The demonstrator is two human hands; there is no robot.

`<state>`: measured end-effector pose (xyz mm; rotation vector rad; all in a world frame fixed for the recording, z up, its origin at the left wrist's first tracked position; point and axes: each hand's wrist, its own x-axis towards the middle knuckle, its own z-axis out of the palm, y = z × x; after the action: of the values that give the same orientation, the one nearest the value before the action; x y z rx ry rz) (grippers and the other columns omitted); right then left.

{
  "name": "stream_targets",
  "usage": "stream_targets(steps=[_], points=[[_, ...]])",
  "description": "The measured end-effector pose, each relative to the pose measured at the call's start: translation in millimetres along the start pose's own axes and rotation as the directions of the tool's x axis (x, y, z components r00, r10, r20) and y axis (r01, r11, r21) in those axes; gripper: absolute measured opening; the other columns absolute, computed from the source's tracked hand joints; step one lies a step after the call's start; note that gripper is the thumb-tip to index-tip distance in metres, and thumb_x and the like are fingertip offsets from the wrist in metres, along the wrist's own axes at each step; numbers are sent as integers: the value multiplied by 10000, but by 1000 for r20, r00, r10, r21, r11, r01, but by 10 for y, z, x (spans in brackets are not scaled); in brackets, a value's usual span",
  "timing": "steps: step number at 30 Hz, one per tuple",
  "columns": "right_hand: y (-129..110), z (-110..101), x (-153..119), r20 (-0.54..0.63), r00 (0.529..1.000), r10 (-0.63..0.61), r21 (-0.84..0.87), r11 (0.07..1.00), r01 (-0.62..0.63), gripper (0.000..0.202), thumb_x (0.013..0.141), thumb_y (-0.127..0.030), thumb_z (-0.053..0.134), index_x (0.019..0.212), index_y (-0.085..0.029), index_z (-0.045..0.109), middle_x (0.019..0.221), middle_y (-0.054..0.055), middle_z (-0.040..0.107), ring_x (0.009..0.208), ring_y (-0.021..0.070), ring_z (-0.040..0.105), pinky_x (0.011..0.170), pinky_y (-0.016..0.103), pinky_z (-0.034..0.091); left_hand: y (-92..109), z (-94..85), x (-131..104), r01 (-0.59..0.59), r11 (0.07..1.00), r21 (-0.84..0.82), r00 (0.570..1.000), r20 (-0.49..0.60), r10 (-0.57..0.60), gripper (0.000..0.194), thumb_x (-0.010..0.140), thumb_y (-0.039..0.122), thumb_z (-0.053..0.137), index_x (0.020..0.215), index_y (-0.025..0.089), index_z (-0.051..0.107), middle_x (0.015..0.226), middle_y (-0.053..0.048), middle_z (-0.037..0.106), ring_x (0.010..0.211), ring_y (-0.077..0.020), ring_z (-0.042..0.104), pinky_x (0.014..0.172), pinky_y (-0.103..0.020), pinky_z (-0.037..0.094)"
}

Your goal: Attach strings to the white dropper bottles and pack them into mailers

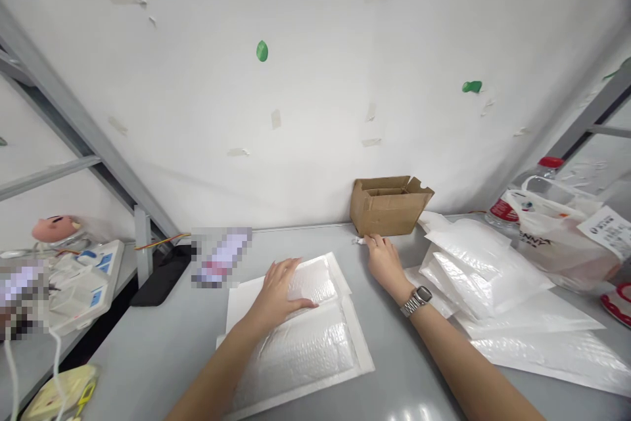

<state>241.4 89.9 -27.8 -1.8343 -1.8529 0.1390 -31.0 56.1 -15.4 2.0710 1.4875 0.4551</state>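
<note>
White bubble mailers (pixel 315 349) lie flat and overlapping on the grey table (pixel 148 355). My left hand (pixel 282 293) rests on the upper mailer with its fingers spread and the thumb pointing right. Near the back edge of the table, my right hand (pixel 383 260) is at the front left corner of an open brown cardboard box (pixel 389 211). Its fingers are bent together at a small white thing (pixel 361 240), too small to make out. A metal-band watch (pixel 418 299) is on my right wrist.
A pile of white padded mailers (pixel 488 270) lies on the right, beside a plastic bag (pixel 557 230) and a red-capped bottle (pixel 547 168). At the left are a black phone (pixel 165 276), a blurred-out phone (pixel 224 257) and a power strip (pixel 93 286).
</note>
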Motion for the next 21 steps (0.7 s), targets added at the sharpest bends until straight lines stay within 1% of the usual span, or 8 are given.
stream_targets(steps=[5,7,9,12,14,16,18,21], points=[[-26,-40,-31,6,1000,2,-41,999,-2,215,759,-27,429,851,-107,607,946,188,579,975,307,493,835,402,323,-126,-24,11,-95,991,95,994,70,88,793,661,445,666,1350,257,322,1431,-79,322,1344,-299,196,1105,-494,98],[-69,-72,-57,13,1000,-6,-2,1000,6,144,750,-59,469,812,-126,581,898,163,592,942,295,518,823,389,340,-130,-24,5,-88,990,113,995,66,81,813,661,473,661,1360,246,313,1440,-81,306,1350,-304,172,1104,-488,111],[-134,-90,-93,21,1000,-15,71,997,14,119,771,-121,484,865,-144,553,883,127,607,867,256,555,781,357,378,-105,-23,-4,-67,992,102,997,42,63,806,667,525,641,1356,258,320,1417,-77,336,1339,-320,188,1087,-494,165],[-263,-71,-158,49,998,-46,254,967,32,288,833,-245,451,1111,-171,444,825,43,620,711,181,593,679,296,435,-61,-20,-9,-64,996,66,998,-4,64,723,701,540,608,1329,287,356,1327,-68,428,1278,-312,293,1046,-477,254],[-344,-31,-199,84,996,-34,493,870,-12,400,837,-299,453,1207,-185,354,742,-6,607,675,167,608,671,287,448,-59,-12,-1,-81,996,41,996,-33,83,670,721,524,600,1312,303,374,1260,-60,474,1225,-291,356,1021,-454,293],[-399,24,-229,144,989,23,695,709,-117,379,806,-332,496,1149,-197,407,693,-23,595,688,176,619,695,304,447,-82,3,14,-85,996,22,995,-57,86,640,733,520,590,1303,317,384,1219,-53,491,1192,-280,384,1002,-439,316],[-422,85,-246,210,975,75,765,608,-211,259,770,-360,537,975,-205,505,672,-18,603,681,185,622,693,320,446,-115,21,30,-76,997,7,993,-86,76,590,761,514,558,1295,324,397,1192,-47,496,1174,-270,397,991,-428,328],[-440,167,-257,292,953,85,788,544,-290,222,744,-407,560,808,-195,542,621,1,631,651,193,636,680,337,470,-137,40,43,-74,997,0,991,-112,74,540,789,510,518,1285,324,419,1151,-43,505,1150,-257,418,989,-417,331]])
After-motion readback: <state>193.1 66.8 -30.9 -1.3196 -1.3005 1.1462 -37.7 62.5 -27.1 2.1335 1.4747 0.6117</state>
